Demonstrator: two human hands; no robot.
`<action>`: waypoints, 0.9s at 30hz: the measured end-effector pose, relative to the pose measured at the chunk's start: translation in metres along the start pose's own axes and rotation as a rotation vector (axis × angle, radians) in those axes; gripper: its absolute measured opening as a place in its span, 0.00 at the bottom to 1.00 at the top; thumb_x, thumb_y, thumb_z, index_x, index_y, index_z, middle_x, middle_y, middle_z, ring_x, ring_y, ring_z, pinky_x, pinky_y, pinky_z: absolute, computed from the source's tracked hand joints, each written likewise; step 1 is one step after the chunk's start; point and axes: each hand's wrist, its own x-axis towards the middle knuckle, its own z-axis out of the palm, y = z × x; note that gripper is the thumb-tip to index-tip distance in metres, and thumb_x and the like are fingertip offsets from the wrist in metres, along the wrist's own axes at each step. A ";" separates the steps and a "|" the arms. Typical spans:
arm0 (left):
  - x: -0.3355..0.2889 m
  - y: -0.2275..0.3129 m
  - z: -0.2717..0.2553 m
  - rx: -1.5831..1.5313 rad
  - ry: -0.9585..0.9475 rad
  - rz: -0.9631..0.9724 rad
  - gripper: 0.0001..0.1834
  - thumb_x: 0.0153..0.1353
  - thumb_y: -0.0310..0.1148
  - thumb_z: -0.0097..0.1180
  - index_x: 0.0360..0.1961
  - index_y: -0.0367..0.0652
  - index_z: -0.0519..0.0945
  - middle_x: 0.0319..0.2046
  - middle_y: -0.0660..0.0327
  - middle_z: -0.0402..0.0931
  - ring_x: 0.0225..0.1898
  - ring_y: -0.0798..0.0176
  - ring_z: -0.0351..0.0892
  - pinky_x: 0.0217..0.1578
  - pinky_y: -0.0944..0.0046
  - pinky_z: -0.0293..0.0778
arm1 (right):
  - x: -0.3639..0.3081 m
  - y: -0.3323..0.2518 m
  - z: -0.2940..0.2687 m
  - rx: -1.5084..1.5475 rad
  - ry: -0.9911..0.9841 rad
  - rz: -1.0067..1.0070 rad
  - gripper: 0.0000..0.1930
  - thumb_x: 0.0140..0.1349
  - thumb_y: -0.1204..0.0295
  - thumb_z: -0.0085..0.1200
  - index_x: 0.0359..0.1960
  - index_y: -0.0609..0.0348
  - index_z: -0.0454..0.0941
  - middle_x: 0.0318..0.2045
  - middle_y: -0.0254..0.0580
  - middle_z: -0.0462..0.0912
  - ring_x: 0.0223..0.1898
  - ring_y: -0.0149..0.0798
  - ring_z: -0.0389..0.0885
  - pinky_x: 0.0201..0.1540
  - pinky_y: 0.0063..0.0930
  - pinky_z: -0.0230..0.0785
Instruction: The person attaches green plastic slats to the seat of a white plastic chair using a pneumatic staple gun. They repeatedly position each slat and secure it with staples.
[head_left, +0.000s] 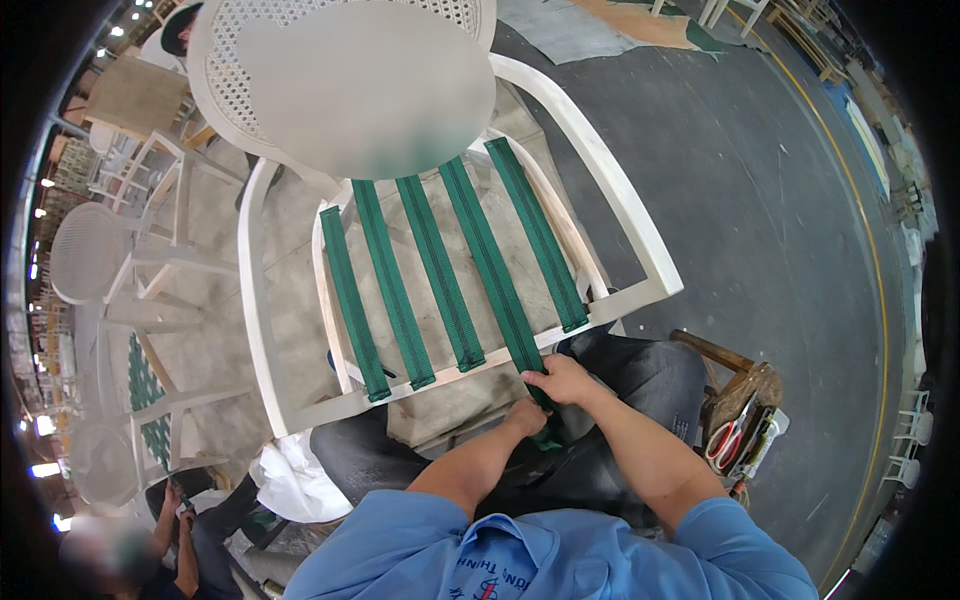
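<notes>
A white armchair (628,215) with a woven-cane back (222,70) stands in front of me. Several green webbing straps (432,265) run from the back of its seat frame to the front rail (480,372). One strap, second from the right (492,262), passes over that rail toward my lap. My right hand (566,380) is closed on it just beyond the rail, thumb on top. Slightly lower, my left hand (524,416) grips the strap's hanging part. The fingertips of both hands are partly hidden.
Right of my knee, scissors (722,445) with red handles and other tools lie on a wooden stool (765,385). White plastic (298,478) bunches at my left. More white chairs (95,250) stand on the left, where another person (175,540) sits working. A grey floor spreads out to the right.
</notes>
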 end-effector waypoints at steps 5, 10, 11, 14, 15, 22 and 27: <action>0.012 -0.002 0.014 0.034 0.036 0.041 0.22 0.67 0.46 0.52 0.55 0.43 0.78 0.53 0.49 0.79 0.56 0.44 0.77 0.55 0.49 0.73 | 0.000 0.011 -0.002 -0.199 -0.048 0.125 0.27 0.63 0.45 0.57 0.39 0.63 0.84 0.35 0.60 0.85 0.41 0.60 0.84 0.45 0.48 0.74; 0.003 0.005 -0.013 -0.009 0.013 -0.073 0.23 0.67 0.47 0.52 0.56 0.44 0.78 0.53 0.48 0.79 0.56 0.45 0.77 0.55 0.48 0.73 | 0.016 0.011 0.010 -0.347 -0.001 0.076 0.32 0.69 0.44 0.47 0.44 0.68 0.82 0.42 0.66 0.82 0.48 0.62 0.81 0.52 0.50 0.72; -0.003 0.011 -0.026 0.015 -0.007 -0.129 0.23 0.67 0.47 0.52 0.57 0.44 0.78 0.53 0.48 0.79 0.57 0.46 0.77 0.55 0.48 0.73 | 0.019 0.009 0.011 -0.356 0.008 0.085 0.32 0.69 0.44 0.45 0.45 0.68 0.81 0.44 0.67 0.82 0.50 0.62 0.80 0.54 0.50 0.71; -0.050 0.035 -0.046 0.247 0.044 0.006 0.21 0.66 0.43 0.54 0.56 0.43 0.78 0.48 0.48 0.81 0.54 0.45 0.79 0.53 0.47 0.74 | 0.032 0.025 0.008 -0.427 -0.055 0.103 0.36 0.70 0.42 0.40 0.50 0.69 0.79 0.47 0.67 0.81 0.52 0.62 0.78 0.56 0.50 0.70; -0.069 0.045 -0.061 0.285 0.055 0.121 0.22 0.65 0.43 0.55 0.56 0.42 0.78 0.48 0.48 0.80 0.52 0.45 0.80 0.52 0.46 0.74 | 0.036 0.037 0.010 -0.440 -0.014 0.093 0.38 0.70 0.39 0.38 0.48 0.70 0.79 0.47 0.67 0.81 0.52 0.62 0.79 0.56 0.49 0.71; -0.120 0.068 -0.144 0.578 0.805 0.577 0.32 0.64 0.44 0.56 0.67 0.47 0.67 0.67 0.55 0.62 0.71 0.43 0.54 0.66 0.34 0.51 | 0.054 0.028 0.011 -0.717 -0.208 -0.144 0.25 0.73 0.55 0.40 0.48 0.66 0.81 0.51 0.61 0.81 0.53 0.58 0.80 0.57 0.46 0.71; -0.080 0.060 -0.155 0.868 0.750 0.452 0.42 0.66 0.58 0.50 0.76 0.57 0.52 0.77 0.61 0.43 0.77 0.45 0.38 0.70 0.31 0.40 | 0.051 0.023 0.012 -0.568 -0.029 -0.052 0.22 0.71 0.56 0.45 0.47 0.61 0.82 0.51 0.61 0.81 0.53 0.56 0.80 0.57 0.47 0.71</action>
